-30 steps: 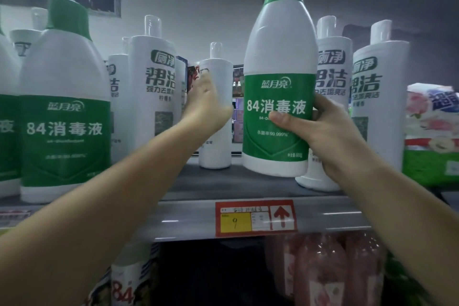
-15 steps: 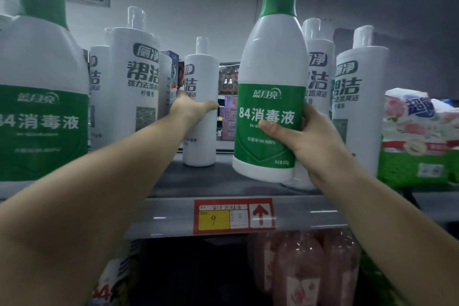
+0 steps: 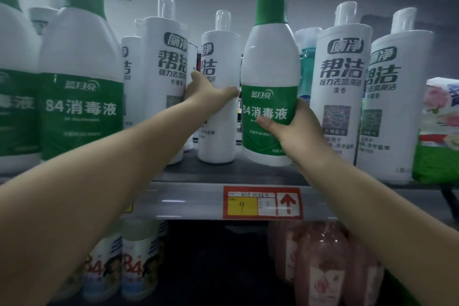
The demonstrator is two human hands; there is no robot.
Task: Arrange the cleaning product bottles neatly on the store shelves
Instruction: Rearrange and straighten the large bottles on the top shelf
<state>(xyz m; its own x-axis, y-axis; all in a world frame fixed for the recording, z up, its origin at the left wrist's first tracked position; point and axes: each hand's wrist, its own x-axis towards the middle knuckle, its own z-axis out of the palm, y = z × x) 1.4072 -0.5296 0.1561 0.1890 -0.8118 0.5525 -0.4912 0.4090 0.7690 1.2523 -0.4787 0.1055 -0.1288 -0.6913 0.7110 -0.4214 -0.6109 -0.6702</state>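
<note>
My right hand point(image 3: 295, 129) grips a white bottle with a green cap and green label point(image 3: 270, 62), held upright with its base just above or on the grey shelf point(image 3: 198, 196). My left hand point(image 3: 208, 94) reaches deeper in and wraps round a plain white clear-capped bottle point(image 3: 219, 139) standing on the shelf. A taller white bottle of the same kind point(image 3: 164, 57) stands just left of it. Two more white bottles point(image 3: 341, 72) point(image 3: 395, 97) stand to the right of the green-label bottle.
Large green-label bottles point(image 3: 79, 97) fill the shelf's left end. A teal bottle point(image 3: 306, 64) stands behind the held one. A flowered green package point(image 3: 439, 126) sits at the far right. A red price tag point(image 3: 263, 202) marks the shelf edge. Pink bottles point(image 3: 320, 266) stand below.
My left hand has closed round the small white bottle it was only reaching toward. My right hand has lowered the green-label bottle toward the shelf. The view moved closer and shifted.
</note>
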